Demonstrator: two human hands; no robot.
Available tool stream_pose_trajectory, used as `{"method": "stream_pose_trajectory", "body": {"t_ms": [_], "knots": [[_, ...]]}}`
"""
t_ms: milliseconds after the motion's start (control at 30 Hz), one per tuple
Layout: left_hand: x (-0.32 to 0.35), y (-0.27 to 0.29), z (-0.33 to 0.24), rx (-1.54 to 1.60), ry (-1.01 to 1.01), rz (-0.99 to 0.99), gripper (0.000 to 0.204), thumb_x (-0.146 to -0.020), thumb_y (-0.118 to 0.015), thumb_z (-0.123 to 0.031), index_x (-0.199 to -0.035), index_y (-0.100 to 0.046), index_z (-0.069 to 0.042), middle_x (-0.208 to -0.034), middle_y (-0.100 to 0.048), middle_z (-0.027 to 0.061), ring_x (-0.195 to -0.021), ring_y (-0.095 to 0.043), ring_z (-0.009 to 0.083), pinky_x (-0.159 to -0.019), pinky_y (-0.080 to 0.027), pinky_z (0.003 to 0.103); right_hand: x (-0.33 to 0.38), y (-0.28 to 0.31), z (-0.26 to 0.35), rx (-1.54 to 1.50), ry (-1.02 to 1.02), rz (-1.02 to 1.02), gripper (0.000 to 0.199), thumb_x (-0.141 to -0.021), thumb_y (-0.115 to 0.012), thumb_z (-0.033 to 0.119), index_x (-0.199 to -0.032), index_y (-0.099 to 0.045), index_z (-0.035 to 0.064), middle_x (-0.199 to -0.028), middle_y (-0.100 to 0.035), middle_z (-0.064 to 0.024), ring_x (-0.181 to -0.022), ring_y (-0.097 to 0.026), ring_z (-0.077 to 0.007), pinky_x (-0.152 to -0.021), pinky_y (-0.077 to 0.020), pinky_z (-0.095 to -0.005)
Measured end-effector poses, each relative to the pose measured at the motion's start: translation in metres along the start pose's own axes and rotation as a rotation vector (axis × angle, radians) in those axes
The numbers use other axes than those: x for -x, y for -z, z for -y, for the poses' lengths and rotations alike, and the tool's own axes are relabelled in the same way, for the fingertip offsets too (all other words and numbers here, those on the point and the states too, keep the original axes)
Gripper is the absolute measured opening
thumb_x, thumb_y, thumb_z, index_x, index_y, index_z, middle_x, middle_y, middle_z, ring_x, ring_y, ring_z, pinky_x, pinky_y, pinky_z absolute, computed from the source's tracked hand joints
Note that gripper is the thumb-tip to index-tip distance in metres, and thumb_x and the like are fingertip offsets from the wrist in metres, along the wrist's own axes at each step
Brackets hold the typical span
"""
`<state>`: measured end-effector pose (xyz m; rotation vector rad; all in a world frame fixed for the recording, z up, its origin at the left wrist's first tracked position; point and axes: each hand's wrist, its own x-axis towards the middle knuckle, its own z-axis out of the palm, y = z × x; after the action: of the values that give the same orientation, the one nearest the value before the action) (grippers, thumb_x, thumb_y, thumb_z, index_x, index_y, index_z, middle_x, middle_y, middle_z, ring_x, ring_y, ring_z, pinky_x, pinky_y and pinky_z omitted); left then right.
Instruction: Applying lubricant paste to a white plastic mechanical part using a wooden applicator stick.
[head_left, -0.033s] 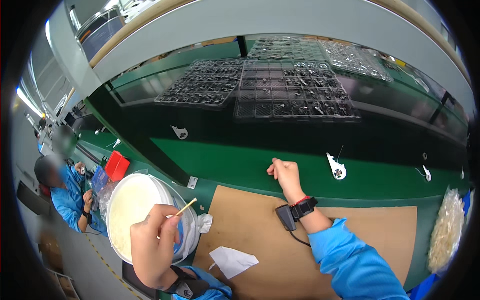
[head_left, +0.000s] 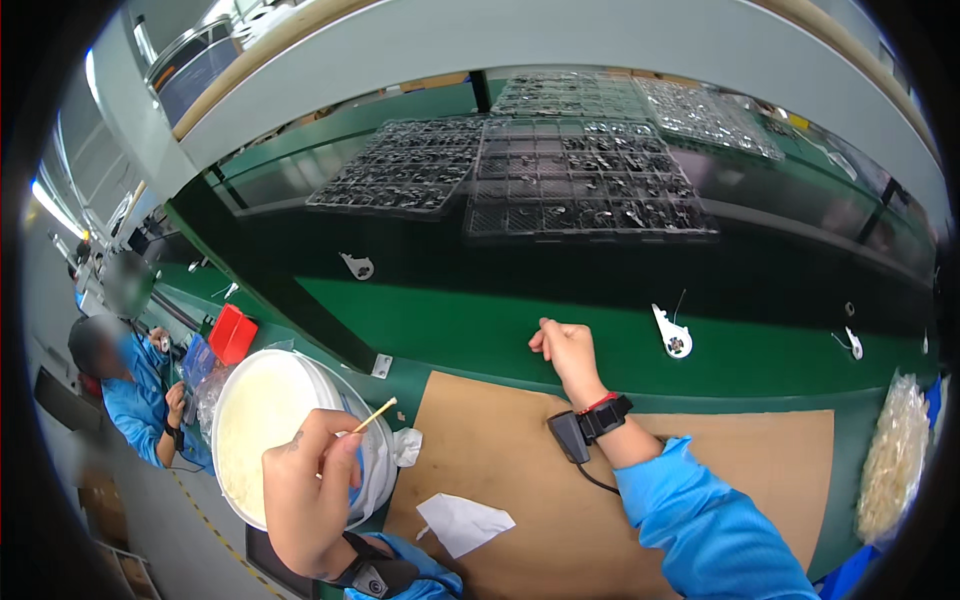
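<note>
My left hand (head_left: 310,490) pinches a thin wooden stick (head_left: 378,413) with a pale tip, pointing up and to the right. Behind that hand stands a white tub (head_left: 322,385) full of a cream-coloured substance (head_left: 250,430); the hand overlaps its near side. My right hand (head_left: 570,358) lies over the near edge of the green belt, fingers curled, with nothing visible in them. To its right on the belt is a white teardrop-shaped part (head_left: 672,335) with a round centre and a thin wire. Another such white part (head_left: 358,266) lies farther left.
Brown cardboard (head_left: 600,480) covers the bench, with a crumpled white tissue (head_left: 465,523) on it. Compartment trays (head_left: 590,185) of dark parts stand beyond the belt. A green post (head_left: 270,275) rises at left; a clear bag (head_left: 890,460) is at right. A co-worker (head_left: 140,400) sits at far left.
</note>
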<state>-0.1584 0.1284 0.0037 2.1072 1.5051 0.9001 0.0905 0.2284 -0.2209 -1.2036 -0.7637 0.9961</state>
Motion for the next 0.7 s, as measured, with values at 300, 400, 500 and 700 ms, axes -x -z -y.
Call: {"method": "stream_pose_trajectory", "body": {"t_ms": [300,400,500,700], "knots": [[0.001,-0.041,-0.024,-0.047,-0.155,0.038,0.010,-0.086,-0.049,-0.002,-0.078,-0.054,0.001,-0.045,-0.045,-0.0003,-0.039,-0.041,0.0046,-0.039,-0.028,0.019,0.027,0.007,0.006,-0.056,0.079,-0.003,0.042,-0.089,-0.050,0.019,-0.053,-0.056,-0.0024,-0.057,-0.059,-0.0066,-0.050,-0.052,-0.0103,-0.049,-0.0401,-0.0256],[0.011,-0.035,-0.038,-0.053,-0.139,0.042,0.011,-0.087,-0.048,-0.002,-0.077,-0.052,0.000,-0.044,-0.043,-0.0006,-0.037,-0.039,0.0042,-0.038,-0.026,0.019,0.044,-0.003,0.008,-0.038,0.116,0.052,0.042,-0.089,-0.050,0.018,-0.053,-0.055,-0.0024,-0.056,-0.057,-0.0055,-0.049,-0.052,-0.0107,-0.048,-0.0398,-0.0264],[0.011,-0.040,-0.040,-0.039,-0.149,0.051,0.013,-0.088,-0.047,-0.004,-0.077,-0.052,0.000,-0.044,-0.042,-0.0007,-0.036,-0.038,0.0043,-0.036,-0.024,0.019,0.060,0.011,0.005,0.024,0.159,0.033,0.043,-0.090,-0.050,0.019,-0.053,-0.054,-0.0023,-0.057,-0.057,-0.0059,-0.048,-0.051,-0.0113,-0.048,-0.0399,-0.0271],[0.023,-0.031,-0.036,-0.009,-0.277,-0.019,0.014,-0.090,-0.047,-0.007,-0.078,-0.050,0.000,-0.044,-0.040,-0.0006,-0.035,-0.036,0.0045,-0.036,-0.023,0.021,0.101,0.039,0.022,0.126,0.368,0.085,0.044,-0.093,-0.050,0.021,-0.056,-0.054,-0.0023,-0.057,-0.056,-0.0060,-0.048,-0.052,-0.0138,-0.049,-0.0407,-0.0285]]}}
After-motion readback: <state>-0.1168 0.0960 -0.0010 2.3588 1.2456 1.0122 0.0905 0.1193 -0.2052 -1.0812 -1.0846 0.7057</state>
